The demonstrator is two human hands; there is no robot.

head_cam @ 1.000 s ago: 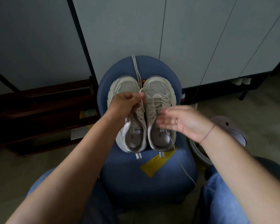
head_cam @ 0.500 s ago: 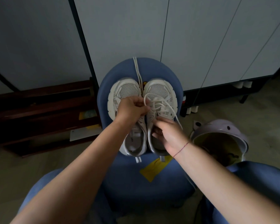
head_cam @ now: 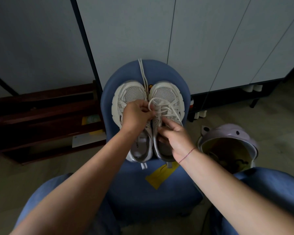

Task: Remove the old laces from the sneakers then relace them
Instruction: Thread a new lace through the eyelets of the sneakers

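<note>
Two white mesh sneakers stand side by side, toes away from me, on a blue padded stool point(head_cam: 166, 192). The left sneaker point(head_cam: 128, 95) has no lace in its eyelets; a loose white lace point(head_cam: 141, 72) lies between the toes and over the stool's far edge. The right sneaker point(head_cam: 166, 94) carries a white lace point(head_cam: 165, 108) across its upper eyelets, with a loop standing up. My left hand point(head_cam: 137, 117) pinches that lace loop at the shoe's inner side. My right hand point(head_cam: 176, 139) holds the right sneaker at its tongue and collar, fingers curled round the edge.
A pale purple bin point(head_cam: 231, 143) with rubbish inside stands on the floor right of the stool. White cabinet doors point(head_cam: 202, 39) rise behind. A dark wooden rack point(head_cam: 41, 119) is at the left. A yellow tag point(head_cam: 159, 175) lies on the stool. My blue-jeaned knees frame the bottom.
My right hand came in from hovering open above the right sneaker and took hold of it. The left hand shifted slightly right, still pinching the lace.
</note>
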